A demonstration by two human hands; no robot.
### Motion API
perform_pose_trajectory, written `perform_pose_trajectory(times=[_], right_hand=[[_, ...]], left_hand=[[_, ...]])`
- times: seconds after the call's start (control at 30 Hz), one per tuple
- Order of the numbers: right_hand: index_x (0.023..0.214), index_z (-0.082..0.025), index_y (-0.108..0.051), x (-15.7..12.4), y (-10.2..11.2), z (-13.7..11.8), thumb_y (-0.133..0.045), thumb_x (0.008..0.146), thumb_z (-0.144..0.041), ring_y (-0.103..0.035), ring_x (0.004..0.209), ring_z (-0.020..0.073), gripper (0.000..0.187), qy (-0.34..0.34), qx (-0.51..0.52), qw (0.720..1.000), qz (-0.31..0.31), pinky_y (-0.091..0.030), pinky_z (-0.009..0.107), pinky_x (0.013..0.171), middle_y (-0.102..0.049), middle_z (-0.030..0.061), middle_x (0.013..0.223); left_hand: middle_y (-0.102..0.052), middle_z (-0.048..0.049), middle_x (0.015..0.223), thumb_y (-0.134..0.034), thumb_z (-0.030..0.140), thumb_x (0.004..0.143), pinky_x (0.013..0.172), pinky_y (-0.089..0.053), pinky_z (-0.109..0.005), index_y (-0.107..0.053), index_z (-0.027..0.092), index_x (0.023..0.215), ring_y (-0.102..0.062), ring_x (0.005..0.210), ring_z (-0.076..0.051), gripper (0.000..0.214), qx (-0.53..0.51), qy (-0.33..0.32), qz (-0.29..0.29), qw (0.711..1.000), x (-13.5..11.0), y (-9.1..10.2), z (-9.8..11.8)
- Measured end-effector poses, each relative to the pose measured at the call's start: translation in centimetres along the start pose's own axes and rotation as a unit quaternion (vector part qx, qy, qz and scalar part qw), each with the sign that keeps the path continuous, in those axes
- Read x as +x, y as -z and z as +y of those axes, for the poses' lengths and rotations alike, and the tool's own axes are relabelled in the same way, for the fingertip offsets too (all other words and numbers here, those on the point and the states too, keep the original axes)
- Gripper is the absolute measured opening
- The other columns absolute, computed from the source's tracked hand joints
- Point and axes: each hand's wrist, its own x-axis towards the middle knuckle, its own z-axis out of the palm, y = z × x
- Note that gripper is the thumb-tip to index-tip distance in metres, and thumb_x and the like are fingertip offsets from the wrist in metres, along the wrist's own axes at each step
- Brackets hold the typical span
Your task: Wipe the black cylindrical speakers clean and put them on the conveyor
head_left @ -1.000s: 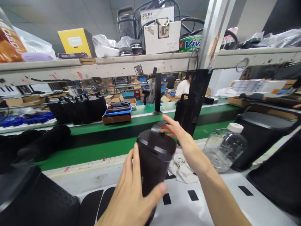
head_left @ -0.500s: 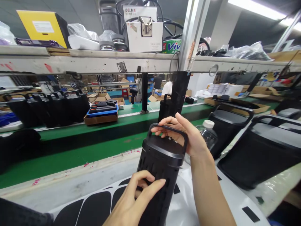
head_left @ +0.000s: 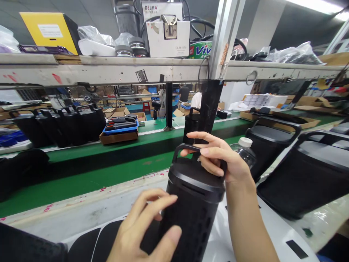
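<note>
A tall black housing with slotted sides and a loop carry handle stands in front of me, slightly tilted. My right hand is wrapped round the right part of that handle, its thumb over the top bar and some fingers beneath. Along the housing's left side is my left hand, fingers and thumb apart; its fingertips are at the surface, and I cannot tell whether they touch. The base of the housing is out of view. Under it lies a white sheet with black rounded pads.
Similar black housings with handles stand close on the right and across the green belt at left. A clear bottle is behind my right wrist. A cardboard box holds a blue tray. Above runs a loaded shelf.
The housing has turned, showing a different side. My right thumb has come down onto the handle. My left hand has moved slightly left and spread from a near pinch.
</note>
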Motion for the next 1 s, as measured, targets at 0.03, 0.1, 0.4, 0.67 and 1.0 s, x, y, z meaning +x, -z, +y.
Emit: perform_pose_trajectory(times=[0.03, 0.1, 0.4, 0.67, 1.0], right_hand=[[0.112, -0.020, -0.065, -0.3, -0.3, -0.1, -0.066, 0.072, -0.021, -0.032, 0.029, -0.0008, 0.039, 0.007, 0.005, 1.000, -0.005, -0.015, 0.016, 0.032, -0.077, 0.0098, 0.089], [0.107, -0.021, -0.067, -0.7, -1.2, -0.3, -0.067, 0.071, -0.022, -0.029, 0.028, -0.0018, 0.037, 0.026, 0.013, 0.999, -0.017, -0.011, 0.016, 0.032, -0.077, 0.0092, 0.087], [0.120, -0.018, -0.063, 3.4, -5.8, 0.7, -0.078, 0.068, -0.040, -0.058, 0.048, 0.0123, 0.059, 0.054, -0.016, 0.970, -0.238, -0.041, 0.020, 0.043, -0.076, 0.0053, 0.080], [0.120, -0.021, -0.065, 5.5, -6.1, 0.4, -0.061, 0.089, -0.045, -0.065, 0.093, 0.0177, 0.039, 0.126, -0.293, 0.939, -0.128, -0.049, 0.029, 0.083, -0.071, 0.0060, 0.112], [0.058, -0.025, -0.064, -4.1, 4.8, 10.7, -0.072, 0.076, -0.039, -0.051, 0.056, 0.0175, 0.025, -0.040, -0.450, 0.890, 0.064, -0.043, 0.031, 0.062, -0.055, 0.0007, 0.054]], left_hand=[[-0.059, -0.0043, 0.123, -0.064, 0.031, 0.089, 0.083, -0.055, -0.027, -0.061, 0.036, 0.124, -0.063, 0.094, -0.018, 0.036, -0.004, 0.019, 0.029, 0.999, 0.1, 0.0, -0.3], [-0.051, -0.0058, 0.138, -0.065, 0.041, 0.088, 0.092, -0.054, -0.033, -0.056, 0.036, 0.131, -0.061, 0.110, -0.023, 0.044, -0.030, 0.058, 0.062, 0.996, 0.4, 0.1, -0.8], [-0.037, -0.0003, 0.158, -0.054, 0.051, 0.094, 0.119, -0.030, -0.040, -0.039, 0.037, 0.147, -0.031, 0.147, -0.026, 0.057, -0.113, 0.042, 0.070, 0.990, 1.2, 2.9, -0.2], [-0.066, -0.0066, 0.127, -0.061, 0.046, 0.086, 0.102, -0.046, -0.036, -0.061, 0.019, 0.126, -0.058, 0.121, -0.029, 0.048, -0.216, 0.150, 0.075, 0.962, 3.6, 5.6, -2.7], [-0.054, -0.0066, 0.142, -0.065, 0.051, 0.084, 0.103, -0.048, -0.041, -0.049, 0.028, 0.135, -0.053, 0.128, -0.030, 0.058, -0.079, 0.120, 0.122, 0.982, 2.3, 8.2, -1.9]])
